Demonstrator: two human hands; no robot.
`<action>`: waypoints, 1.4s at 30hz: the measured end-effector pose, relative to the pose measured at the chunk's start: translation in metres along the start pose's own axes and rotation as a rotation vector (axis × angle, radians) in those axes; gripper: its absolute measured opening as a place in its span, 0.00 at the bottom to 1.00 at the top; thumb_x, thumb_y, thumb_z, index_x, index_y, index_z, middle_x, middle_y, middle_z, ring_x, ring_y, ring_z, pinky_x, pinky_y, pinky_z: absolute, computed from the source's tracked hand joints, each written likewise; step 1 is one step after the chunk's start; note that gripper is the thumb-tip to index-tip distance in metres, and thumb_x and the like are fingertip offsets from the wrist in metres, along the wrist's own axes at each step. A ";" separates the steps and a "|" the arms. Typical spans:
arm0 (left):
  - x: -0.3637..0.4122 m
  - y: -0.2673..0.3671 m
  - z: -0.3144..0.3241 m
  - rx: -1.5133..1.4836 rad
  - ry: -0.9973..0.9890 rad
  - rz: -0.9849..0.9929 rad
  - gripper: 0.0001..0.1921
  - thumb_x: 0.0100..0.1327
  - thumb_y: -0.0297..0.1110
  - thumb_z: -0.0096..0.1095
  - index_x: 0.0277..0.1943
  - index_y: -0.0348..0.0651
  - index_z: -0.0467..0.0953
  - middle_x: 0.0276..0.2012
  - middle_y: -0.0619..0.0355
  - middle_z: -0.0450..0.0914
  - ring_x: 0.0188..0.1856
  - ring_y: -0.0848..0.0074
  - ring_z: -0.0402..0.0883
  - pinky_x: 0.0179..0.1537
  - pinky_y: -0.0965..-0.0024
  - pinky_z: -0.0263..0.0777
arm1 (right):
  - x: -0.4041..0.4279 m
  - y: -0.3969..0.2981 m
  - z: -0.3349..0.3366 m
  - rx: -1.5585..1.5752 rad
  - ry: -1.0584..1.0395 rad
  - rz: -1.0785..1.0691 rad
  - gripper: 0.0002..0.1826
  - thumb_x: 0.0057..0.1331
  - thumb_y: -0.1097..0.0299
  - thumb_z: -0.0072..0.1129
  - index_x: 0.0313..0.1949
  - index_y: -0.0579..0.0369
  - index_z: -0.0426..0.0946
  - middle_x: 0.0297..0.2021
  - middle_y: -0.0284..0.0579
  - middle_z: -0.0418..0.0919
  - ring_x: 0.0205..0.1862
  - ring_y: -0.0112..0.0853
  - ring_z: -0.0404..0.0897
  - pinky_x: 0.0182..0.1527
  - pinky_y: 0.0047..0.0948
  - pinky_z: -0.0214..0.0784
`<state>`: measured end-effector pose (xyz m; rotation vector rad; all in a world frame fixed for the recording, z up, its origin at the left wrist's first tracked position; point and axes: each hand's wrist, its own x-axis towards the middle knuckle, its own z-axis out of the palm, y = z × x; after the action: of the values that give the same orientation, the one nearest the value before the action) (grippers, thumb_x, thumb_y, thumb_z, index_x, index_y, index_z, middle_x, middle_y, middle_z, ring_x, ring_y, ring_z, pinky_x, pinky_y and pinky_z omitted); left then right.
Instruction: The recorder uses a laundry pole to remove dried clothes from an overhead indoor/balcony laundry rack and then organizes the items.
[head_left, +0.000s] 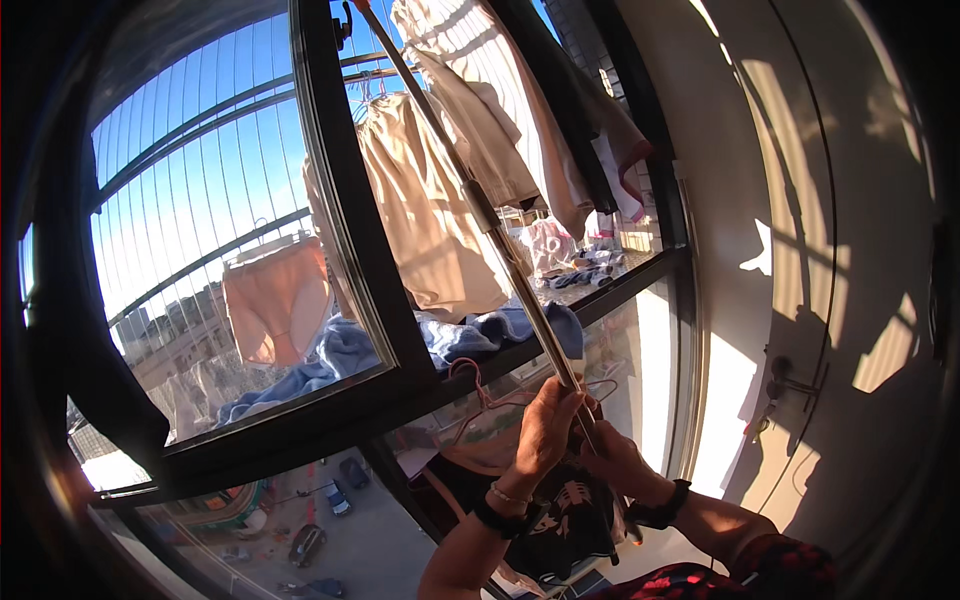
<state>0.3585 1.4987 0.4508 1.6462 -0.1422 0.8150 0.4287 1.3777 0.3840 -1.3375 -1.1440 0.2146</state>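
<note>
A telescopic metal pole (525, 289) slants from my hands up through the window opening, its upper tip near the top edge. My left hand (549, 426) grips its lower shaft. Just below and to the right, my right hand (616, 459) closes around the pole too, its fingers partly hidden. Behind the pole hang beige shorts or trousers (427, 217) and a pale striped garment (450, 30). Beside my left hand is a pink clothes hanger (480, 391). A dark printed garment (574, 510) hangs below and behind my wrists.
The dark window frame (360, 202) stands left of the pole, above the sill rail (300, 427). A blue cloth (465, 337) lies outside along the sill. Peach briefs (277, 300) hang before guard wires. At right is a wall with a door handle (791, 384). Cars are parked far below.
</note>
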 end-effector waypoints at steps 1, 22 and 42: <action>0.007 0.002 -0.002 0.009 -0.011 0.024 0.10 0.68 0.33 0.50 0.48 0.38 0.69 0.30 0.59 0.77 0.33 0.80 0.77 0.34 0.77 0.72 | -0.001 -0.002 -0.002 -0.133 0.002 -0.017 0.17 0.63 0.73 0.54 0.51 0.57 0.65 0.29 0.31 0.70 0.31 0.18 0.69 0.34 0.21 0.66; 0.039 0.041 -0.084 1.150 0.471 0.415 0.28 0.53 0.33 0.67 0.57 0.38 0.68 0.53 0.47 0.72 0.57 0.57 0.69 0.57 0.59 0.62 | 0.069 -0.036 -0.092 0.079 0.026 -0.031 0.14 0.69 0.63 0.47 0.47 0.61 0.69 0.17 0.32 0.64 0.15 0.19 0.64 0.17 0.20 0.58; 0.021 0.013 -0.102 1.298 0.239 0.295 0.24 0.51 0.26 0.68 0.53 0.34 0.72 0.62 0.44 0.65 0.66 0.55 0.59 0.64 0.61 0.57 | -0.015 0.050 -0.078 0.223 -0.151 0.327 0.08 0.65 0.66 0.53 0.32 0.58 0.70 0.18 0.33 0.69 0.18 0.19 0.67 0.20 0.22 0.58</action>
<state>0.3240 1.5945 0.4753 2.7310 0.4190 1.4829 0.5031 1.3317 0.3491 -1.3183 -0.9872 0.6718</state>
